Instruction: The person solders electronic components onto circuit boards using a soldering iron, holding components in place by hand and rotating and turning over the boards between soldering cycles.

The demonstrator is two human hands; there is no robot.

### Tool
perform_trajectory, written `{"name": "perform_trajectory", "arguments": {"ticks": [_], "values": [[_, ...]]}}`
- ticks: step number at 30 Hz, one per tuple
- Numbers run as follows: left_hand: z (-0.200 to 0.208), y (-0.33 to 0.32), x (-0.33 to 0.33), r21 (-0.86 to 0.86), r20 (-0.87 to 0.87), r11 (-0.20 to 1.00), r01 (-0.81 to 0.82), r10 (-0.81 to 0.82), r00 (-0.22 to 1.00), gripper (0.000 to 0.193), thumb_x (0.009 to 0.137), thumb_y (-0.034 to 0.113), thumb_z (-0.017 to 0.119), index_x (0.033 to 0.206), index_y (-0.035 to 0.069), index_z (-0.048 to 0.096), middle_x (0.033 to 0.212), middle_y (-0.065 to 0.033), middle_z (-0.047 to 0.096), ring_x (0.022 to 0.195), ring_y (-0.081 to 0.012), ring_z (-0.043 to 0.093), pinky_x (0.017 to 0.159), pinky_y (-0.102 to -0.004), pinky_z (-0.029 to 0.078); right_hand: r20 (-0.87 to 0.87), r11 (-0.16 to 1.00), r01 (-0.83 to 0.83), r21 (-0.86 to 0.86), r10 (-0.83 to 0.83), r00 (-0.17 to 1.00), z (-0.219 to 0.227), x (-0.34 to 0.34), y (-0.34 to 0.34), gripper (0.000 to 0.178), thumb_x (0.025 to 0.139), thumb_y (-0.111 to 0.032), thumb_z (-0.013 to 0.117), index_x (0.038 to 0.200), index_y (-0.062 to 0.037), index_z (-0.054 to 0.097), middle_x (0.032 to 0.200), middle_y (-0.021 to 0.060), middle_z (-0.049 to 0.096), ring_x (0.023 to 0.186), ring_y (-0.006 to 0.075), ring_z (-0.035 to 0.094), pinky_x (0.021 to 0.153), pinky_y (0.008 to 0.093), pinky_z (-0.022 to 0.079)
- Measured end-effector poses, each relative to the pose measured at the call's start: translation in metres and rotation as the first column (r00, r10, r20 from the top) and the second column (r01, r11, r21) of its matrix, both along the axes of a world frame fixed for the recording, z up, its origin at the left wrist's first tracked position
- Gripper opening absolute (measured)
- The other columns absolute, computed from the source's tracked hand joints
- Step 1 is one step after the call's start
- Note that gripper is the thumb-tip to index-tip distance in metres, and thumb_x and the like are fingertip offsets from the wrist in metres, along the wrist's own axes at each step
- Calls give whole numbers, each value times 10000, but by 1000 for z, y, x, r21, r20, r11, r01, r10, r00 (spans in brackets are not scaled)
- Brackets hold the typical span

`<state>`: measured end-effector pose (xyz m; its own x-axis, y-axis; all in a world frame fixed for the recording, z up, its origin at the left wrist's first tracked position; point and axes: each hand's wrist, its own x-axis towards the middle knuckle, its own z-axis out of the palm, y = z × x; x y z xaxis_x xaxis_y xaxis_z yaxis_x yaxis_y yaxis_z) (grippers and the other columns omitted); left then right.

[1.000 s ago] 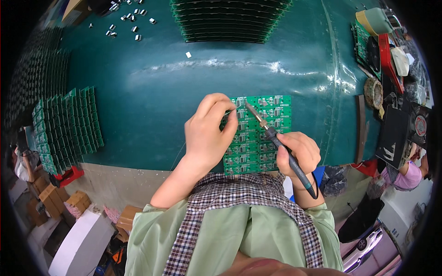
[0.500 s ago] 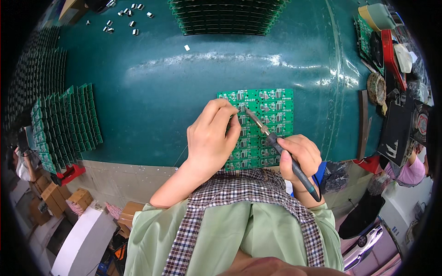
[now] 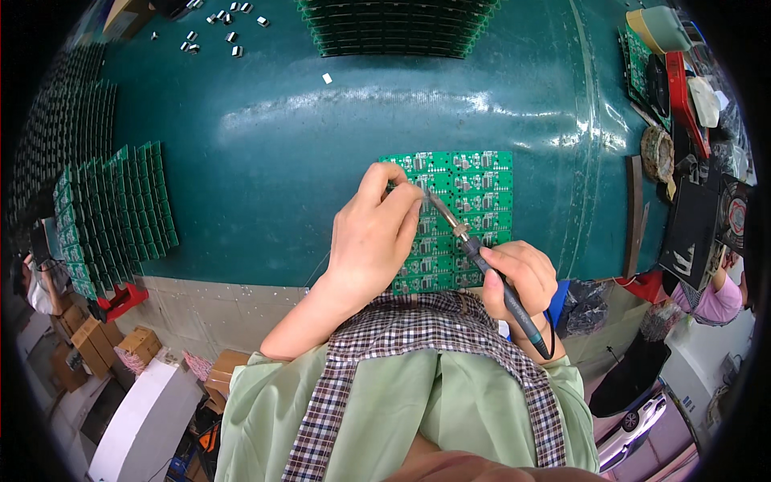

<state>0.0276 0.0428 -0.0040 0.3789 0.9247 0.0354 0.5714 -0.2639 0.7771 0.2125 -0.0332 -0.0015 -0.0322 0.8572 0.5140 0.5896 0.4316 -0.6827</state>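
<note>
A green panel of small circuit boards (image 3: 486,202) lies flat on the table near my body. My right hand (image 3: 522,281) grips a soldering iron (image 3: 474,247) by its dark handle, its metal tip slanting up and left to the panel's upper left part. Close by the tip, my left hand (image 3: 373,229) is closed in a pinch over the panel's left edge. What its fingers hold is hidden; a thin wire-like line shows beside that wrist.
Racked green circuit boards stand at the left (image 3: 120,221) and far middle (image 3: 397,28). Small metal parts (image 3: 231,37) lie scattered at the far left on the green table (image 3: 241,177). A dark bar (image 3: 634,217), a brown coil (image 3: 657,154) and a red tray (image 3: 681,96) line the right side.
My left hand has shifted slightly up and right, its fingertips now nearer the iron's tip. The iron has moved a little left and down. The panel stays in place.
</note>
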Motion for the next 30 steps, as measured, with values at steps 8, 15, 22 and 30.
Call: {"name": "perform_trajectory", "arguments": {"ticks": [8,15,22,30], "values": [[1,-13,-4,64,44,996,-66,63,997,146,760,-29,655,881,34,607,908,-66,562,653,-170,551,538,-274,437,0,1000,11,3,-11,1000,6,8,-11,132,741,-66,602,823,26,651,644,97,598,520,223,598,475,305,484],[-1,-15,-2,77,20,996,-43,42,999,143,768,-24,637,891,35,594,885,-80,573,692,-212,582,569,-294,466,20,1000,-11,-16,11,1000,4,4,-9,144,726,-58,609,836,22,658,649,92,595,525,219,598,474,298,480],[1,-16,1,91,3,995,-37,37,999,151,770,-28,621,901,33,578,896,-92,567,734,-263,599,598,-335,483,42,1000,-20,-23,21,999,5,3,-11,154,706,-51,621,840,11,664,667,83,599,537,211,601,474,292,478],[0,-18,4,97,9,995,-5,4,1000,144,769,-31,642,887,33,589,886,-83,549,682,-246,588,571,-333,469,49,999,-25,-19,26,998,5,1,-17,171,696,-49,631,854,6,665,684,78,610,550,203,608,480,289,485]]}}
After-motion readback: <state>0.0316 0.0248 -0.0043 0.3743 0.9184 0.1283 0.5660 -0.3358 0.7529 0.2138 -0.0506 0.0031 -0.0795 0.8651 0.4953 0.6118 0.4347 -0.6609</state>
